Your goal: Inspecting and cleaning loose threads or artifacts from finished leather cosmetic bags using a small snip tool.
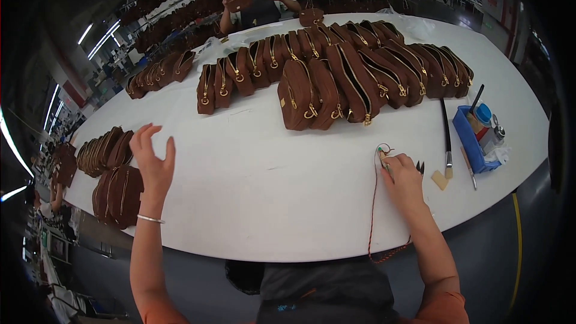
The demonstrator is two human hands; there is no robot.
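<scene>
My left hand [153, 156] is raised over the left part of the white table [264, 180], fingers apart and curved, holding nothing. My right hand [403, 183] grips a small wooden-handled tool [384, 157] with a green bit near its tip, low over the table. A long red-brown cord [375, 204] loops by it and trails down to the front edge. Dark pointed tool tips [420, 168] show just right of that hand, the rest hidden.
Brown zipped pouches [351, 84] cover the back; more stacks [117, 195] stand left. At right lie a blue tray [465, 141] of jars, a brush [447, 153] and a tan piece [440, 180]. A co-worker [258, 6] holds a pouch opposite; another person [48, 207] is left.
</scene>
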